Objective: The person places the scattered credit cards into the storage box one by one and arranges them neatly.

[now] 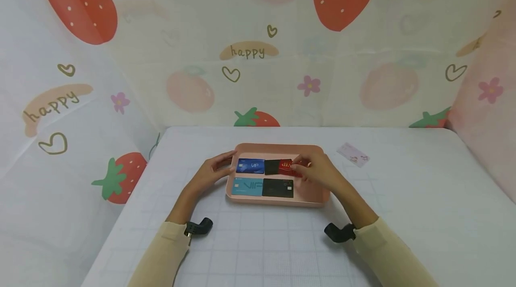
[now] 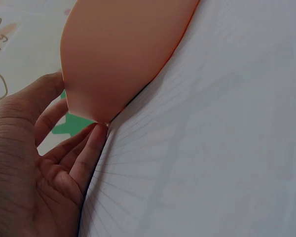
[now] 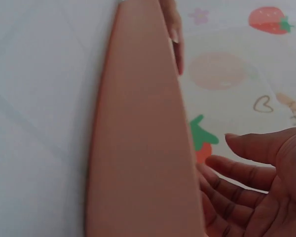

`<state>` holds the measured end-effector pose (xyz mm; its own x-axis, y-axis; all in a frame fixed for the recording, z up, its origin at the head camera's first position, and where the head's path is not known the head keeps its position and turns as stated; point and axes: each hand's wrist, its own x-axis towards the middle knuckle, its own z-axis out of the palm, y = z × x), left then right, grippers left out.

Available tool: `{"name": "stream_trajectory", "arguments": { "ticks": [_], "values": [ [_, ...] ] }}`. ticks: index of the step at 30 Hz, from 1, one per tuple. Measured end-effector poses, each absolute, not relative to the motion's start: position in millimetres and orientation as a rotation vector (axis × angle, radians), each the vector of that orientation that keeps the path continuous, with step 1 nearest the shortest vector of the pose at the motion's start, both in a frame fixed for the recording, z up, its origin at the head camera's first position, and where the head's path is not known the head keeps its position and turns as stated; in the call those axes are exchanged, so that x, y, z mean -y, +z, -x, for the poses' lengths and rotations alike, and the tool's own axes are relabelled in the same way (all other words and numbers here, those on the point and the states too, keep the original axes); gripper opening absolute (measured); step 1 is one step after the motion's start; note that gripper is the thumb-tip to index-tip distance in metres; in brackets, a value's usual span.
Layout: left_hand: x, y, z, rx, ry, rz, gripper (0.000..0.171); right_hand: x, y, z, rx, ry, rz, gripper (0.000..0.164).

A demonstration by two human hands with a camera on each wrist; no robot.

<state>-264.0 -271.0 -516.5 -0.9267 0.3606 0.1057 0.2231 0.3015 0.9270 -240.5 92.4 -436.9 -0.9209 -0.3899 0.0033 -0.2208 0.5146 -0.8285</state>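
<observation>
A pink tray (image 1: 278, 203) holds several cards. Its back row has a blue VIP card (image 1: 251, 166), a dark card (image 1: 272, 167) and a red card (image 1: 284, 167) that overlaps the dark one. Along the front lie a light blue VIP card (image 1: 247, 186) and a black card (image 1: 278, 188). My right hand (image 1: 318, 170) reaches over the tray's right side, fingertips at the red card and covering its right end. In the right wrist view, the thumb and index fingertips (image 3: 229, 138) stand apart with nothing between them. My left hand (image 1: 209, 173) rests extended fingers against the tray's left side.
A pale pink patterned card (image 1: 353, 155) lies on the white tablecloth behind the tray, to the right. A strawberry-print curtain (image 1: 338, 54) rises along the back edge of the table and both sides. Each wrist wears a black camera mount (image 1: 340, 233).
</observation>
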Motion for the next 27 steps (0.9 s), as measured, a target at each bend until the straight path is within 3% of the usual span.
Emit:
{"name": "stream_trajectory", "arguments": {
  "ticks": [7, 27],
  "values": [
    [270.0, -513.8, 262.3, -2.458, 1.67, -0.542, 0.058, -108.9, -423.8, 247.3, -2.611, -1.385, 0.438, 0.027],
    [265.4, -505.4, 253.4, -2.473, 1.647, -0.52, 0.06, -174.2, -425.8, 269.0, -2.89, -1.396, 0.321, 0.024]
  ]
}}
